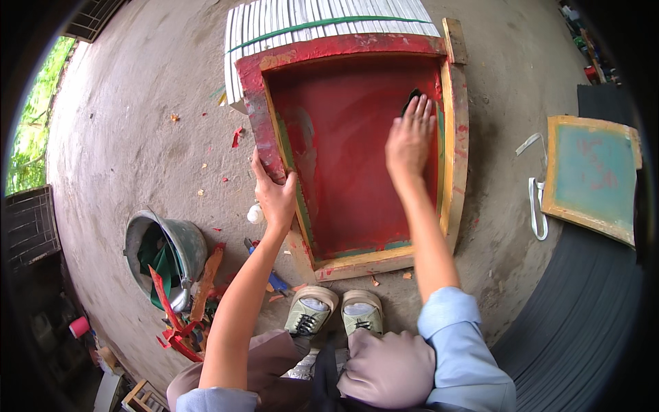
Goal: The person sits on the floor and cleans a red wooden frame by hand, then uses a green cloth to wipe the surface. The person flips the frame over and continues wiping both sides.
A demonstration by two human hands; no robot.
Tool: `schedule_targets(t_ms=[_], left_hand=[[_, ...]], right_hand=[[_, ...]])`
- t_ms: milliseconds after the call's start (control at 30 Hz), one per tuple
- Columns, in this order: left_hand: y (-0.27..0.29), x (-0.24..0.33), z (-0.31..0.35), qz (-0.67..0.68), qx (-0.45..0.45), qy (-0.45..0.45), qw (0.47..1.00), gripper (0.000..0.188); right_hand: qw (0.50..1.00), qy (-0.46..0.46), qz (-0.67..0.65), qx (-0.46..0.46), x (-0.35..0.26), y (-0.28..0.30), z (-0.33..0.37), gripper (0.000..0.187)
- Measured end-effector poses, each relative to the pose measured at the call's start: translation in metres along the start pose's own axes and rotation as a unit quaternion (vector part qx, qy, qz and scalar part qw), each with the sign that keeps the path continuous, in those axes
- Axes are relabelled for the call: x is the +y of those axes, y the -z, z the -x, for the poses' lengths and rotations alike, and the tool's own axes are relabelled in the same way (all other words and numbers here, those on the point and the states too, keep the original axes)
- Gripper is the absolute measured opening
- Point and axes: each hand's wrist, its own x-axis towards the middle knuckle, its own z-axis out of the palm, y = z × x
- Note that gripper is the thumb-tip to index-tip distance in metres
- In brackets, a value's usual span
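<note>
the left hand [276,200] clasps the frame [458,158]; the right hand [410,141] lies flat over a dark pad [411,100], hold unclear. i'd press evenly.

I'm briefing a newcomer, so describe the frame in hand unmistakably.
On the floor, find the white stack with the green strap. At its near side is the wooden frame gripped by the left hand. Its inside is red; the other frame, far right, is blue-green.
</note>
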Motion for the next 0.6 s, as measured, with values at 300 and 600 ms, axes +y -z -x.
schedule_targets(t_ms=[300,600], left_hand=[[0.005,0.005,0.001,0.001,-0.008,0.036,0.999,0.078],[0.009,-0.012,0.000,0.005,0.009,0.004,1.000,0.078]], right_hand=[[0.991,0.114,-0.034,-0.053,-0.025,0.000,-0.001,0.052],[0.959,0.259,-0.069,-0.090,-0.022,0.003,-0.002,0.050]])
